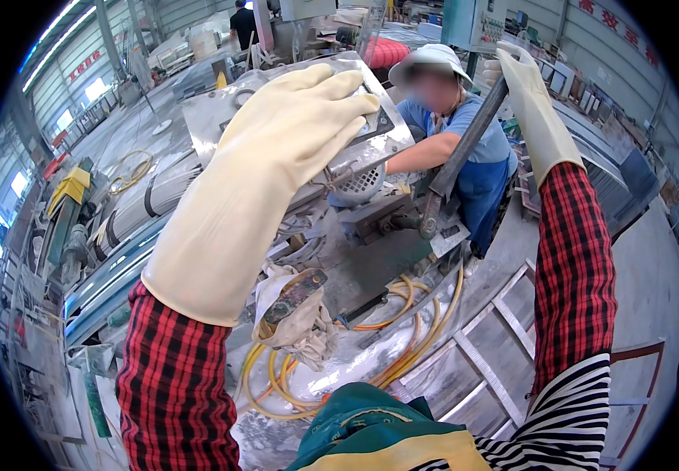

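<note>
My left hand [300, 118], in a cream rubber glove, lies over a grey metal machine head [390, 145] with its fingers stretched out. My right hand [526, 98], gloved alike, is closed round the upper end of a long dark metal lever [473, 141]. The lever slants down to a pivot beside the machine's dark block [379, 220]. Below the machine head, a round perforated cover [361, 184] shows. My left palm hides part of the machine head's top.
A co-worker in a pale hat and blue apron [487, 196] stands beyond the lever, one arm reaching behind the machine. Yellow hoses [434, 334] coil on the wet floor. A metal ladder-like frame [477, 357] lies right, and a crumpled cloth [308, 337] hangs near the machine.
</note>
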`<action>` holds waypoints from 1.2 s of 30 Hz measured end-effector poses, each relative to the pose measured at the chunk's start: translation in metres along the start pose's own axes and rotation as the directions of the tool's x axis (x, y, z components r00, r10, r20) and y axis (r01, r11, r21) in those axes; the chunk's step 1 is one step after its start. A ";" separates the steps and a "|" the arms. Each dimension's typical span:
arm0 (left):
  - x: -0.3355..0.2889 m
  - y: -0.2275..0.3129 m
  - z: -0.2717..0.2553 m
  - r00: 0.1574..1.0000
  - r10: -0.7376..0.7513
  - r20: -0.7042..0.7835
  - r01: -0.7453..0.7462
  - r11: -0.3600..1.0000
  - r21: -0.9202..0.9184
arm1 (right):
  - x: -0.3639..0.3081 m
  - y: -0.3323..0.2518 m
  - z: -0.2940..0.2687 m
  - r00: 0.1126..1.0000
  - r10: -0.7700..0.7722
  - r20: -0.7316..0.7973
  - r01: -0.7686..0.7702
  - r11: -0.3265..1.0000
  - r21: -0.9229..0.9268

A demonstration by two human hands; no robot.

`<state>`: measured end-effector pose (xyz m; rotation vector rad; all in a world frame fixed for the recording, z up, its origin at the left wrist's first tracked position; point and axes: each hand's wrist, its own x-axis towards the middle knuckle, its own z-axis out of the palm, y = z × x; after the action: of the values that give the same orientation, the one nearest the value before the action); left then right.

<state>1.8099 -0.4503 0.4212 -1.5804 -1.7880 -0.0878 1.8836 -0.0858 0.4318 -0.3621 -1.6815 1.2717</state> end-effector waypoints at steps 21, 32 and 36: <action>-0.017 -0.010 -0.004 1.000 -0.025 0.017 0.026 0.997 -0.068 | -0.256 -0.052 -0.011 0.832 -0.092 0.547 0.121 0.992 -0.018; -0.050 -0.015 -0.018 0.995 0.037 -0.091 -0.040 0.999 -0.028 | -0.409 0.108 -0.115 0.792 0.610 0.035 -0.606 0.791 -0.086; -0.042 -0.009 -0.020 0.998 0.032 -0.059 -0.035 0.998 -0.060 | -0.419 0.107 -0.117 0.764 0.626 0.153 -0.508 0.731 -0.456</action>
<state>1.8102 -0.4974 0.4159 -1.6337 -1.7283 -0.1717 2.1548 -0.2696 0.1267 -1.0526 -2.1930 1.4761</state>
